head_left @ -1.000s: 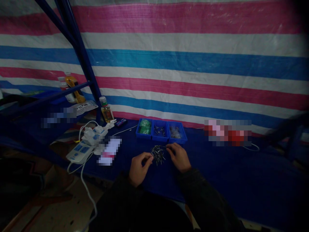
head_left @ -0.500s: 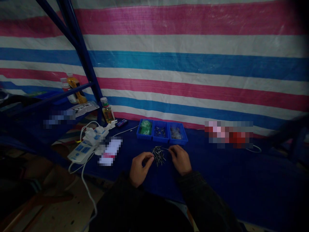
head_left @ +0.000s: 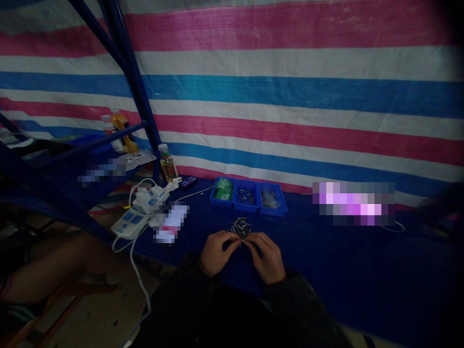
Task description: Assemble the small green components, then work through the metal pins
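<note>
My left hand (head_left: 218,250) and my right hand (head_left: 267,255) meet fingertip to fingertip at the near side of a pile of thin, dark metal pins (head_left: 240,226). Both hands are closed in a pinch. A tiny pale spot shows where the fingertips come together; what the left fingers hold is too small to make out. The thin metal pin in my right fingers is mostly hidden now. Behind the pile stand three joined blue bins: the left bin (head_left: 215,202) has green pieces, the middle bin (head_left: 246,209) some metal pins, the right bin (head_left: 272,211) small clear pieces.
On the left lie a white power strip (head_left: 125,227) with plugs and cables, and a blurred-out phone-like object (head_left: 172,223). A bottle (head_left: 168,164) stands by the blue metal frame (head_left: 139,96). A blurred-out object (head_left: 353,203) lies at the right. Another person's leg (head_left: 54,268) shows lower left.
My right hand has moved left and toward me with the pin, and my left hand slightly right, so the fingertips now meet. The whole view has shifted a little.
</note>
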A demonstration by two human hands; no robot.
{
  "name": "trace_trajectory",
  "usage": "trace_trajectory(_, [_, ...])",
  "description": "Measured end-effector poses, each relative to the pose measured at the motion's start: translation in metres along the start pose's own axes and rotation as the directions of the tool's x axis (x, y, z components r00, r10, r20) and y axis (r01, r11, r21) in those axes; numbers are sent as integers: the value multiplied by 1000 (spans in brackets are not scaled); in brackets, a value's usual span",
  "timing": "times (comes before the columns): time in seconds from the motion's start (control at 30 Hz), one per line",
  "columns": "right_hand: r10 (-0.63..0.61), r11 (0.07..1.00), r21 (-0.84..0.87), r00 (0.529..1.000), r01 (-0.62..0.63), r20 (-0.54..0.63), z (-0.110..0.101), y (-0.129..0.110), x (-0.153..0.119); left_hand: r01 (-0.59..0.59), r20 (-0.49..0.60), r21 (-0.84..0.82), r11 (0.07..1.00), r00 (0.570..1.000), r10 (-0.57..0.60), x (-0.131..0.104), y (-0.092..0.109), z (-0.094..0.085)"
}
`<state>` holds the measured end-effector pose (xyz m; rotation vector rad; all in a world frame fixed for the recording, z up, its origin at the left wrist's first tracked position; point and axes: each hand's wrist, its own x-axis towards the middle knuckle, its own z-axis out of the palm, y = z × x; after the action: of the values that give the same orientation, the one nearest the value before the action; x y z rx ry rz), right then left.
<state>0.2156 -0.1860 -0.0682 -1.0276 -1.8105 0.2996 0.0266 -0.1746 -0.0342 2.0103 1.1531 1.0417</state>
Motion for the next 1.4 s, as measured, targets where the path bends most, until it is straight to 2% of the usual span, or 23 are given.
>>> trace_trajectory(0.5, [74,997,9,994,-75,81,-3,-6,3,14,4,0,1000,1000,-14,0,0,0])
trace_trajectory(0.77, [112,991,-85,989,-104,95,-2,-3,2,0,-22,41,999,1000,1,1,1,-1])
trace_trajectory(1.03, [148,987,50,988,-150,32,-3,-1,4,60,-51,45,997,997,-58,2,0,-3])
trace_trajectory(1.23, [207,973,104,978,-207,13,-8,-2,6,55,-82,24,998,995,-53,3,0,-3])
trace_trajectory(1.33, [269,958,110,962,-263,-41,-15,1,17,73,-119,-28,997,990,-75,4,2,-4])
trace_trajectory(1.4, [287,956,93,953,-279,-93,-17,7,34,73,-123,-51,996,989,-79,4,2,-4])
